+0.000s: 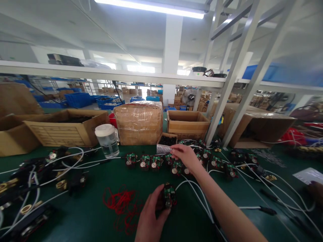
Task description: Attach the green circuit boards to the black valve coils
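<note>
My left hand (pixel 153 211) grips a small black assembly with a green circuit board (pixel 169 195) low in the middle of the view, its thumb and fingers around the left side. A white cable runs from that assembly toward the right. Farther forward, my right hand (pixel 183 154) is at the front of a small white box of black parts (pixel 168 139), its fingertips pinched together; whatever they hold is too small to make out. Below and beside the right hand stands a row of similar assemblies (pixel 155 162). Loose red wires (pixel 123 201) lie left of my left hand.
Cardboard boxes (pixel 138 124) line the back of the green table, with a clear water jug (pixel 108 143) among them. Black assemblies with white cables and brass fittings crowd the left. A metal frame (pixel 237 74) rises at right. Another person's hand (pixel 316 190) shows at the right edge.
</note>
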### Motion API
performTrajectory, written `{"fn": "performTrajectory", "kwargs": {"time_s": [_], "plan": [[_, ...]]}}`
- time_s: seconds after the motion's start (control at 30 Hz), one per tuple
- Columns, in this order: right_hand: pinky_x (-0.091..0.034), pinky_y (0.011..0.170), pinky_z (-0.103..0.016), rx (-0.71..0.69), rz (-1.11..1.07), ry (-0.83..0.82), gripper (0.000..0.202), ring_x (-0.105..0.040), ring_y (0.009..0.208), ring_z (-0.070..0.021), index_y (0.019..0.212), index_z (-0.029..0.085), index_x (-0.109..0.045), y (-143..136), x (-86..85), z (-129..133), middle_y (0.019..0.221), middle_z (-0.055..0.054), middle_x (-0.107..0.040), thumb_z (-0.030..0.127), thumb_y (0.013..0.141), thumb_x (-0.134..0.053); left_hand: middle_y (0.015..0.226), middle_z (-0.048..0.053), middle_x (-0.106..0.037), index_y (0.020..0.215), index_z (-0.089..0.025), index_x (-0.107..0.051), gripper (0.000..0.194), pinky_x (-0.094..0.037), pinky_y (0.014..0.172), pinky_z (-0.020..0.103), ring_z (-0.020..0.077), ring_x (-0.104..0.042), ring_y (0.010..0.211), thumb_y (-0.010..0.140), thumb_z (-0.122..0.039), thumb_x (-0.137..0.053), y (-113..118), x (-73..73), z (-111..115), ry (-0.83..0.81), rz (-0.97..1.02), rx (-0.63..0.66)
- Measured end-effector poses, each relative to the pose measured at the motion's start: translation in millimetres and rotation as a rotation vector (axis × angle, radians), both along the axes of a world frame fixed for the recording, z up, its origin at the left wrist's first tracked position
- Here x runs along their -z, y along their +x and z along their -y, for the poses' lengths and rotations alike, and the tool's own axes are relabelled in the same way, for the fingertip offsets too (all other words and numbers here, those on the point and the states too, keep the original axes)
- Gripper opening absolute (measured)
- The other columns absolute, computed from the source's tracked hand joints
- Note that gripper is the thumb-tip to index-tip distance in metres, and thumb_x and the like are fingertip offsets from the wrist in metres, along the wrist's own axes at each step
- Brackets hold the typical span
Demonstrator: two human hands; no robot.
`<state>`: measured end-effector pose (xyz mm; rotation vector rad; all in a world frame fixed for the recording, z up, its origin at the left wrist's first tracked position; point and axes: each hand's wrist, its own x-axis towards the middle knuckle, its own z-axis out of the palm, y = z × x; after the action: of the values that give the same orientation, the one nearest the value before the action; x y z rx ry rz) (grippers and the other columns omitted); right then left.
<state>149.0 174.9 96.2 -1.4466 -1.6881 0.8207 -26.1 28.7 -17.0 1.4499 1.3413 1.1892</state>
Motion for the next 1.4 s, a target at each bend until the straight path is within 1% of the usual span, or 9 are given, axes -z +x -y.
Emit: {"fn": "performTrajectory", "kwargs": {"time_s": [0.1, 0.17, 0.23, 0.3, 0.5, 0.73, 1.03, 1.23, 1.4], "plan": [[-0.055, 0.062, -0.028, -0.004, -0.159, -0.018, 0.019, -0.072, 0.071, -0.0175, 0.104, 0.020, -0.063, 11, 32.3, 75, 0.093, -0.004, -0.075, 0.033, 0.090, -0.061, 0.120, 0.005, -0.073, 0.136, -0.029, -0.057, 0.060, -0.060, 0.093, 0.039, 0.0225, -0.074, 0.099, 0.078, -0.020, -0.063, -2, -0.5, -1, -0.004, -0.011, 0.028], [-0.053, 0.061, -0.027, 0.020, -0.476, -0.074, 0.021, -0.069, 0.068, -0.0171, 0.093, 0.020, -0.063, 13, 56.9, 113, 0.091, -0.005, -0.076, 0.035, 0.081, -0.073, 0.120, 0.004, -0.073, 0.136, -0.030, -0.057, 0.061, -0.060, 0.094, 0.039, 0.0225, -0.074, 0.100, 0.077, -0.019, -0.064, -3, 0.3, -2, -0.006, 0.003, 0.037], [-0.053, 0.064, -0.028, 0.044, -0.637, -0.117, 0.025, -0.067, 0.068, -0.0163, 0.089, 0.020, -0.065, 12, 76.4, 137, 0.089, -0.005, -0.075, 0.035, 0.076, -0.079, 0.121, 0.005, -0.073, 0.136, -0.030, -0.057, 0.060, -0.059, 0.095, 0.039, 0.0227, -0.074, 0.102, 0.077, -0.019, -0.064, -3, 1.2, -2, -0.009, 0.020, 0.036], [-0.053, 0.067, -0.029, 0.052, -0.699, -0.151, 0.027, -0.067, 0.069, -0.0164, 0.089, 0.020, -0.066, 9, 86.9, 148, 0.090, -0.005, -0.076, 0.035, 0.073, -0.082, 0.121, 0.005, -0.074, 0.135, -0.029, -0.058, 0.059, -0.059, 0.096, 0.040, 0.0229, -0.074, 0.103, 0.077, -0.019, -0.064, -3, 1.1, -2, -0.004, 0.030, 0.034], [-0.053, 0.069, -0.031, 0.076, -0.684, -0.130, 0.027, -0.066, 0.071, -0.0179, 0.089, 0.020, -0.067, 4, 89.0, 152, 0.091, -0.006, -0.075, 0.035, 0.073, -0.083, 0.115, 0.004, -0.076, 0.133, -0.029, -0.060, 0.059, -0.061, 0.093, 0.040, 0.0228, -0.076, 0.097, 0.075, -0.018, -0.066, -2, -3.0, -2, 0.007, 0.010, 0.021], [-0.053, 0.069, -0.031, 0.092, -0.591, -0.113, 0.023, -0.067, 0.072, -0.0196, 0.089, 0.021, -0.067, 6, 93.3, 153, 0.089, -0.006, -0.075, 0.035, 0.077, -0.080, 0.121, 0.002, -0.072, 0.135, -0.032, -0.057, 0.059, -0.058, 0.098, 0.040, 0.0220, -0.074, 0.104, 0.078, -0.019, -0.064, -2, -1.9, -1, -0.040, -0.008, 0.045], [-0.050, 0.072, -0.030, 0.139, -0.347, 0.001, 0.012, -0.064, 0.078, -0.0203, 0.088, 0.021, -0.070, -4, 97.4, 153, 0.083, -0.002, -0.069, 0.032, 0.083, -0.071, 0.121, 0.002, -0.072, 0.133, -0.031, -0.058, 0.057, -0.058, 0.097, 0.038, 0.0211, -0.073, 0.103, 0.078, -0.021, -0.063, -1, -6.5, -1, -0.041, -0.006, 0.035], [-0.047, 0.068, -0.029, 0.204, -0.366, 0.008, 0.011, -0.060, 0.072, -0.0202, 0.081, 0.021, -0.069, -19, 93.0, 152, 0.077, -0.002, -0.066, 0.032, 0.082, -0.071, 0.118, 0.002, -0.075, 0.130, -0.030, -0.061, 0.056, -0.060, 0.095, 0.037, 0.0209, -0.075, 0.100, 0.075, -0.019, -0.064, -1, -8.6, 0, -0.044, 0.007, 0.012], [-0.044, 0.066, -0.030, 0.226, -0.398, 0.001, 0.013, -0.057, 0.069, -0.0196, 0.074, 0.021, -0.068, -22, 91.6, 149, 0.072, -0.001, -0.063, 0.031, 0.080, -0.073, 0.113, 0.001, -0.077, 0.127, -0.029, -0.062, 0.056, -0.061, 0.092, 0.037, 0.0211, -0.076, 0.095, 0.072, -0.019, -0.066, 0, -12.1, -1, -0.064, 0.019, 0.004]]}}
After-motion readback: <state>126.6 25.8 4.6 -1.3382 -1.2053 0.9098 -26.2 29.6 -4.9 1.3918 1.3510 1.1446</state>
